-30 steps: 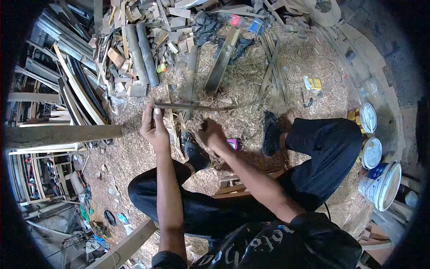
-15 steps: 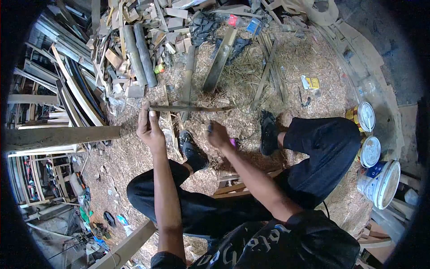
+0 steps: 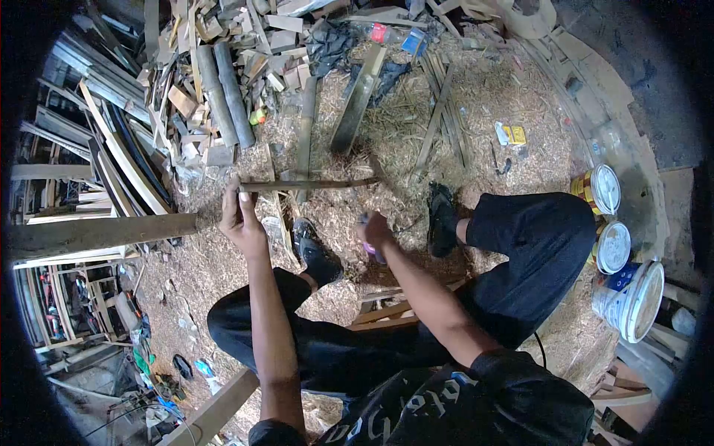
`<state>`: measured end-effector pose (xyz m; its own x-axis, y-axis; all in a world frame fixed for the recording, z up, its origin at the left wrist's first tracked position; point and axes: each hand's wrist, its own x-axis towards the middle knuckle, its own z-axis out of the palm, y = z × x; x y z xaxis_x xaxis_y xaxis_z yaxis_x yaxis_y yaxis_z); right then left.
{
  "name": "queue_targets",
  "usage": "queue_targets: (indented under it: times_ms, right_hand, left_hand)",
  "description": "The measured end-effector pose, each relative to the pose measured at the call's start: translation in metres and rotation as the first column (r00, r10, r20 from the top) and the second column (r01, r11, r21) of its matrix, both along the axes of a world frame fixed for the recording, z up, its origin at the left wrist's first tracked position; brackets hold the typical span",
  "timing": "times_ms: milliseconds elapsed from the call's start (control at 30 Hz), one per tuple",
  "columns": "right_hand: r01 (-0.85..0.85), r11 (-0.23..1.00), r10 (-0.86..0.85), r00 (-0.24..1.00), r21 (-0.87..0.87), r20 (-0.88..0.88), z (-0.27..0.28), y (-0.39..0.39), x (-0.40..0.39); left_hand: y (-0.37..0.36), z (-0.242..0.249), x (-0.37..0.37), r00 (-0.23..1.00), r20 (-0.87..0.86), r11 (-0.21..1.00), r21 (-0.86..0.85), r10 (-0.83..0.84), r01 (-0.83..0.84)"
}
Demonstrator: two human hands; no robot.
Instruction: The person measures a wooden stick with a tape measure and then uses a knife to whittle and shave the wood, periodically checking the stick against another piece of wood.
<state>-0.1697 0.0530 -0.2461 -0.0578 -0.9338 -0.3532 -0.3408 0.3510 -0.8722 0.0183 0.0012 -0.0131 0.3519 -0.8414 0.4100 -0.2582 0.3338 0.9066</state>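
A thin dark wooden strip (image 3: 309, 184) lies roughly level across the view, its left end pinched between the fingers and thumb of my left hand (image 3: 242, 217). The strip's right end is blurred. Below that end, my right hand (image 3: 375, 232) is closed round something dark, mostly hidden by the fingers and too small to name. A small purple thing (image 3: 370, 249) shows beside my right hand. Under the strip, a narrow board (image 3: 306, 141) lies on the shavings-covered floor.
Wood offcuts (image 3: 282, 41) are heaped at the upper left. A thicker plank (image 3: 358, 100) and crossed strips (image 3: 440, 111) lie ahead. Lidded buckets (image 3: 613, 247) stand at the right. A beam (image 3: 104, 234) juts in from the left. My shoes (image 3: 442, 221) rest on the floor.
My right hand has moved slightly right and down, away from the strip. My left hand and the strip have shifted a little left. The strip's right end has become blurred.
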Motion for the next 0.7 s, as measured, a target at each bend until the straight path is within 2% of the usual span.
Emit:
queue_targets:
  times_ms: [33,100,167,233,300,333,400,433,467,567,700]
  right_hand:
    - [-0.106,0.986,0.121,0.986,0.132,-0.118,0.0,-0.004,-0.015]
    - [-0.098,0.993,0.107,0.982,0.066,-0.155,0.004,0.0,-0.02]
    - [-0.009,0.998,0.015,0.995,0.064,-0.097,0.002,-0.003,0.002]
    - [-0.001,1.0,0.0,0.999,-0.02,-0.041,0.028,-0.006,0.01]
    - [0.017,0.993,-0.026,0.997,-0.116,-0.073,0.03,-0.009,0.018]
    - [0.019,0.993,-0.027,0.997,-0.112,-0.073,0.028,-0.007,0.017]
    - [0.009,1.0,-0.009,0.997,-0.008,-0.081,0.02,-0.004,0.01]
    - [-0.018,0.988,0.033,0.995,0.154,-0.093,0.004,-0.003,0.004]
    - [-0.038,0.989,0.054,0.992,0.143,-0.116,-0.012,-0.001,-0.004]
    - [-0.043,0.996,0.053,0.991,0.079,-0.123,-0.008,-0.007,-0.008]
    - [-0.038,0.999,0.037,0.998,-0.016,-0.051,0.02,-0.01,0.008]
  left_hand:
    - [-0.001,0.002,-0.001,1.0,0.002,1.0,-0.002,-0.004,0.004]
    - [0.001,0.003,-0.007,0.998,-0.035,0.999,0.026,-0.045,0.046]
    - [0.004,0.01,-0.023,0.999,-0.028,1.0,0.013,-0.016,0.017]
    - [0.004,0.014,-0.03,0.988,0.154,0.999,-0.036,0.001,0.005]
    - [0.006,0.007,-0.029,0.992,0.126,1.0,-0.017,0.003,0.0]
    - [0.006,0.004,-0.027,0.994,0.107,1.0,-0.012,-0.003,0.004]
    - [0.003,0.004,-0.025,0.997,0.075,1.0,-0.005,0.017,-0.016]
    - [0.001,0.005,-0.023,0.998,0.05,1.0,-0.012,0.026,-0.025]
    - [0.0,0.002,-0.017,0.998,0.046,0.999,-0.008,0.031,-0.031]
    - [-0.002,0.006,-0.014,0.994,0.043,0.994,0.014,0.104,-0.105]
    - [-0.009,0.006,-0.016,0.988,0.076,0.991,-0.005,0.134,-0.134]
